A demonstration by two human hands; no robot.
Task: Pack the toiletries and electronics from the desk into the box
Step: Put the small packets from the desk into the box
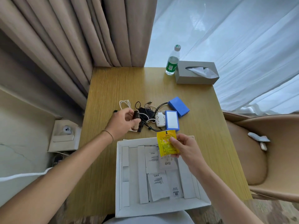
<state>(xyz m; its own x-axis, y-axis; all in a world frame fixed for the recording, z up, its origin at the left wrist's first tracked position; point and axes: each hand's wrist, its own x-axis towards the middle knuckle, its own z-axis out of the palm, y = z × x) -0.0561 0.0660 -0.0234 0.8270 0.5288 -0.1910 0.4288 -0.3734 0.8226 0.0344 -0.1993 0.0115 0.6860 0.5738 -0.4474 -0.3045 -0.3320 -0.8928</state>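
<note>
A white open box (pixel 119 183) lies at the desk's near edge with several white sachets and slim packets inside. My right hand (pixel 186 149) pinches a yellow sachet (pixel 165 143) above the box's far rim. My left hand (pixel 123 122) grips a small dark brown bottle (pixel 136 114) just above the desk, left of a tangle of black cables and an adapter (pixel 145 113). A white plug charger (pixel 160 120), a blue-and-white pack (pixel 171 120) and a blue block (pixel 178 106) lie to the right of the cables. A coiled white cable (pixel 124 104) lies behind my left hand.
A grey tissue box (pixel 196 72) and a water bottle (pixel 172 61) stand at the desk's far right corner. Beige curtains hang behind the desk on the left. A tan chair (pixel 262 156) sits to the right. A wall socket panel (pixel 64 135) is on the left.
</note>
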